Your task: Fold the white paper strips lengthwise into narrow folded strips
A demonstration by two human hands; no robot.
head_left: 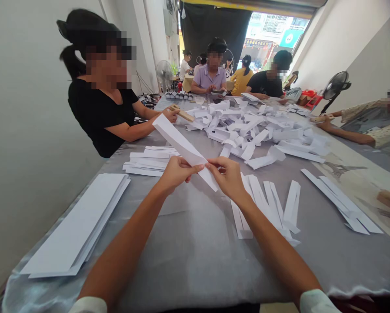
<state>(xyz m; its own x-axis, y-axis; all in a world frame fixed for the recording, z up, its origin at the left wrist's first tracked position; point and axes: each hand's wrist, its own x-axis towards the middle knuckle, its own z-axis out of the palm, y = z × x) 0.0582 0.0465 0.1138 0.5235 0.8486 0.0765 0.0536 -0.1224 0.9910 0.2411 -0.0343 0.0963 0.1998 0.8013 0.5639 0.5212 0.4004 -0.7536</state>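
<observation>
A long white strip of folded paper point(183, 145) is held slantwise above the table, its far end up to the left. My left hand point(178, 174) pinches its lower edge between thumb and fingers. Close beside it, my right hand point(226, 174) grips the strip near its lower right end, the two thumbs almost touching. Below my right forearm lie several folded paper strips point(291, 204), partly hidden by that arm. Behind my left hand is a stack of folded strips point(145, 163). Flat paper sheets point(74, 221) are piled at the left.
A large heap of folded white papers point(247, 126) covers the middle of the grey-clothed table point(188, 261). More strips point(341, 200) lie at the right. A person in black point(106, 108) at the left holds a wooden block point(181, 113). Other people sit around the table.
</observation>
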